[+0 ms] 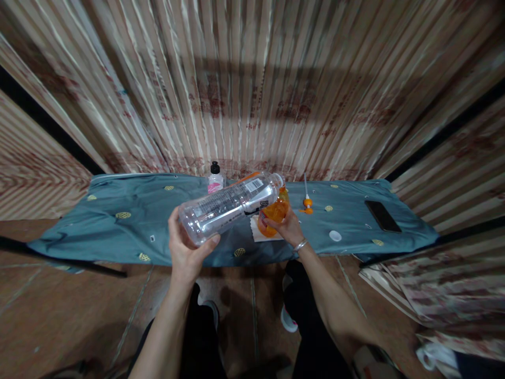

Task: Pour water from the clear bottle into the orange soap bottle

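Tilted in my left hand [188, 248] is a large clear plastic bottle [232, 202] with a printed label, its base at the left and its neck at the upper right. My fingers wrap round the base end. The neck is over the top of an orange bottle [275, 213], which my right hand [287, 227] holds from the right side. Part of the orange bottle's top is hidden behind the clear one. Under the orange bottle lies a white paper or cloth piece [258, 231]. An orange pump head [307, 202] with a thin tube lies to the right.
A small bottle with a black cap [215, 178] stands behind the clear bottle. A black phone [382, 216] and a round whitish disc [335, 236] lie on the right side of the blue-green cloth surface [106, 231]. Striped curtains hang behind; dark poles flank both sides.
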`<action>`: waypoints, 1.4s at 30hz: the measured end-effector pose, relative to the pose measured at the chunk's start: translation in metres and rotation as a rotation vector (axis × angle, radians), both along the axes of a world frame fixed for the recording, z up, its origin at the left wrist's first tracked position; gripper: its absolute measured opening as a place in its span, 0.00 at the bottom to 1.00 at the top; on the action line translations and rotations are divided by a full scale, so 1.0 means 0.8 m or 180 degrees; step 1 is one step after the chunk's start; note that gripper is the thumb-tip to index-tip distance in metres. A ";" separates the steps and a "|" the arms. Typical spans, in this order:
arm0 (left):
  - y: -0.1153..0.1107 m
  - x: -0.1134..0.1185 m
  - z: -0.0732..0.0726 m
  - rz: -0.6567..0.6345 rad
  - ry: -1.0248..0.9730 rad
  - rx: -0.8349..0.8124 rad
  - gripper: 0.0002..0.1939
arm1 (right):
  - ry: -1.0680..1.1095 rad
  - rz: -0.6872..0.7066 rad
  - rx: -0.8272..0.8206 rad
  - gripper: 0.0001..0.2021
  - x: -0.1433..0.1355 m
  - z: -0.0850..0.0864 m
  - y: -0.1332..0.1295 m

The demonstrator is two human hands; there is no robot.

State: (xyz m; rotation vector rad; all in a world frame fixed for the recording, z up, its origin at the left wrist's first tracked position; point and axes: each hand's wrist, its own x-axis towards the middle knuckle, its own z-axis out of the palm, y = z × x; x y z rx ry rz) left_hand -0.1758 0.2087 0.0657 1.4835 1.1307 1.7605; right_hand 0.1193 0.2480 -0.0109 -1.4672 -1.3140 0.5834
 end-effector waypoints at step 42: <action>0.001 0.001 -0.002 -0.0014 -0.0185 -0.0072 0.53 | -0.0064 -0.0040 0.0008 0.33 0.001 0.000 0.000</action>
